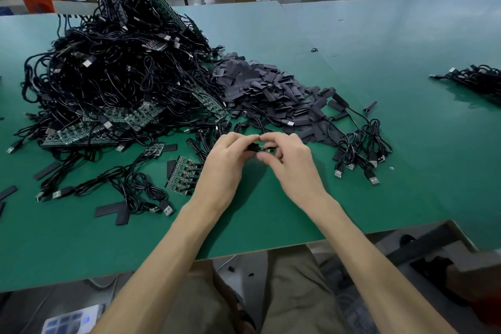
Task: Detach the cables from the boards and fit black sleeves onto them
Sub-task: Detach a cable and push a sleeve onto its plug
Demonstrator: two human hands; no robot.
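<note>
Over the counter [420,171] | left hand [227,160] pinching black sleeve [252,147] | right hand [290,163] pinching cable end [267,148], possibly a small board | sleeve pile [265,92] just beyond

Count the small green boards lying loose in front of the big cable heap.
2. The far board lies just in front of the heap; the near board sits just left of the left hand. Others may be buried in it.
</note>
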